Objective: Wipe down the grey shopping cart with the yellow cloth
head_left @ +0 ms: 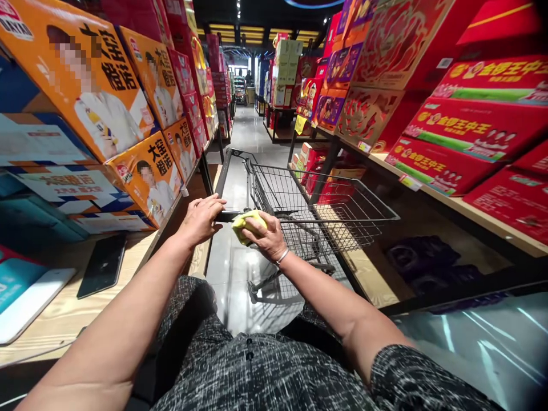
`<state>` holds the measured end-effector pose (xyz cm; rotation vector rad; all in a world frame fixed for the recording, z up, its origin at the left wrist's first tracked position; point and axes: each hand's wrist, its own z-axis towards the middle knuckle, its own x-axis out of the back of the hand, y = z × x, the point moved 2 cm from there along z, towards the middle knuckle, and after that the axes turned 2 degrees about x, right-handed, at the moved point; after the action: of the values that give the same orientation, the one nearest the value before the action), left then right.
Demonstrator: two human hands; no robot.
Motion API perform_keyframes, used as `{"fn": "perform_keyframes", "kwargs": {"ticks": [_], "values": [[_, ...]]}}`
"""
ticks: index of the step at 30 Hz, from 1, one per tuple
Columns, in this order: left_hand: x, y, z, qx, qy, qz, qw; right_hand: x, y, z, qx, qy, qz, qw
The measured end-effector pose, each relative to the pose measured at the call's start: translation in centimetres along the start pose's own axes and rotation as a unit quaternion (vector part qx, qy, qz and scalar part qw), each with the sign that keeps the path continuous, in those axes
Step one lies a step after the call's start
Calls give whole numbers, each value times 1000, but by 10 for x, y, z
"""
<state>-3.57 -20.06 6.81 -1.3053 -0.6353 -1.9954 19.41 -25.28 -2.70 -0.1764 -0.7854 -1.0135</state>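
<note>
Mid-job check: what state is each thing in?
Black wire shopping cart: upright on the floor.
Bright yellow cloth: crumpled, against cart's frame.
Left hand: bent over cart's frame.
Right hand: closed on cloth.
Black rectangular device: lying flat.
Orange cartons: stacked.
Red cartons: stacked.

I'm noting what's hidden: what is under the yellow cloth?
A dark handle bar runs to the yellow cloth from the left hand; whatever lies directly beneath the cloth and right hand is covered.
</note>
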Motion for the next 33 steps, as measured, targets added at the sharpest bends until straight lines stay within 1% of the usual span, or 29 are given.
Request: {"fn": "perform_keyframes", "kwargs": {"ticks": [3, 5, 7, 8, 10, 12, 14, 15, 17, 18, 20, 22, 24, 28, 29, 31, 33], "values": [[4, -8, 5, 16, 2, 2, 1000, 1, 23, -53, -17, -33, -19, 999], [9, -9, 9, 27, -2, 11, 1000, 10, 35, -83, -40, -49, -35, 997], [13, -4, 13, 41, -9, 35, 999, 23, 42, -100, -76, -46, -48, 995], [15, 2, 16, 46, -10, 50, 998, 31, 44, -100, -97, -37, -49, 993], [15, 19, 24, 40, -9, 72, 997, 45, 43, -87, -133, -6, -30, 991], [12, 39, 33, 11, -9, 70, 997, 53, 39, -58, -156, 29, 14, 987], [4, 56, 41, -17, -11, 56, 998, 52, 34, -25, -177, 33, 54, 982], [0, 62, 43, -27, -15, 50, 998, 49, 32, -11, -192, 17, 67, 979], [-8, 66, 45, -33, -23, 46, 998, 39, 30, 9, -223, -39, 83, 971], [-11, 65, 45, -32, -26, 48, 998, 34, 30, 14, -232, -68, 89, 966], [-14, 59, 45, -26, -32, 60, 997, 29, 33, 13, -234, -107, 97, 962], [-14, 52, 45, -19, -37, 76, 996, 28, 44, 1, -232, -120, 94, 961], [-12, 46, 46, -15, -43, 82, 996, 33, 64, -19, -246, -120, 80, 958], [-9, 34, 49, -7, -53, 71, 996, 57, 123, -76, -304, -123, 43, 944], [-9, 30, 50, -6, -56, 69, 996, 65, 138, -92, -324, -127, 32, 937], [-10, 23, 50, -8, -60, 58, 996, 79, 166, -122, -388, -133, -3, 912], [-11, 17, 50, -11, -58, 44, 997, 89, 183, -143, -451, -129, -44, 882]]}}
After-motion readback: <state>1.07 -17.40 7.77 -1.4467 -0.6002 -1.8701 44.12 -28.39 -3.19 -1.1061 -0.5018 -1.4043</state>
